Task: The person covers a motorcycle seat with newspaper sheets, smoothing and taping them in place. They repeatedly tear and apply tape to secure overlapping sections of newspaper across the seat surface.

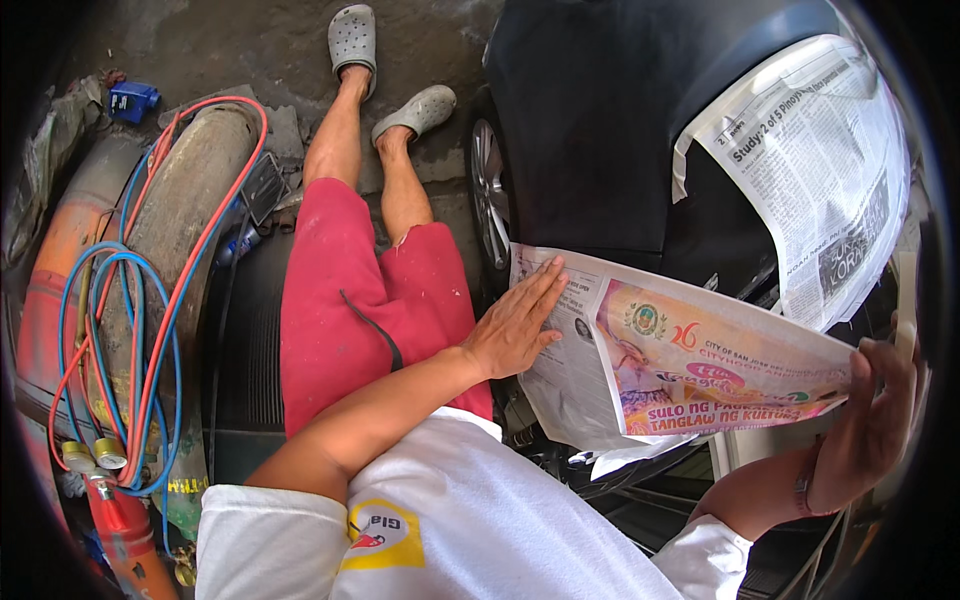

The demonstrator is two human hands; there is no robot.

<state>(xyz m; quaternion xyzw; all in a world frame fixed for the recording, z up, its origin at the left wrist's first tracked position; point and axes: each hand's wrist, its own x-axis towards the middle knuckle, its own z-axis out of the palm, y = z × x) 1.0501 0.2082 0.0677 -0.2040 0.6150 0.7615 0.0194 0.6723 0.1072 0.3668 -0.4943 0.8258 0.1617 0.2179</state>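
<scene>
A coloured newspaper sheet [555, 382] spreads across the dark car body [585, 150], just behind the wheel [489, 187] in this view. My left hand [517, 322] lies flat on the sheet's left part, palm down, with the thumb spread from the fingers. At the opposite end, my right hand [870, 405] grips the sheet's right edge. Beyond it, another newspaper sheet [810, 165] covers a curved part of the car, with a pale strip along its near edge. What lies under the held sheet is hidden.
On my left lie gas cylinders [172, 180] with coiled red and blue hoses [150, 300] and a pressure gauge [110, 453]. A blue plastic container [133, 101] sits on the rough ground [247, 45]. Cables [825, 547] hang at lower right.
</scene>
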